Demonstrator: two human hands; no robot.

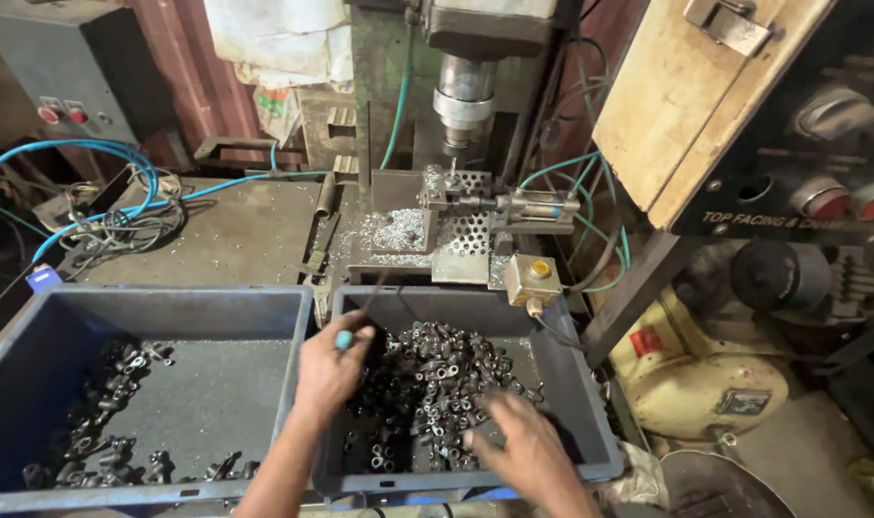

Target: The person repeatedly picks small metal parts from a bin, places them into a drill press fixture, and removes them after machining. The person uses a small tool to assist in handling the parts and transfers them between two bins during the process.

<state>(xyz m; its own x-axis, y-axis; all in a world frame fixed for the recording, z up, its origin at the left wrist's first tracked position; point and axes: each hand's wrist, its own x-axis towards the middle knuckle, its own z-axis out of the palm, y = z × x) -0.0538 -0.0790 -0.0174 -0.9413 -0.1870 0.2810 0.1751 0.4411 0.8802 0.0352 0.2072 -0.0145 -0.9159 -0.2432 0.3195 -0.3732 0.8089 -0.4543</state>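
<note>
While closed, fingers (346,338) around tool (344,339).

We see two grey-blue bins (307,317), both holding dark, shiny metal parts (437,379). Our left hand (329,369) grips a tool with a turquoise tip (344,339). Blue hoses (92,182) cross the grey bench (235,235). The perforated plate (467,230) is silvery, dotted with holes; the small box (531,280) is beige with a yellow button
</note>
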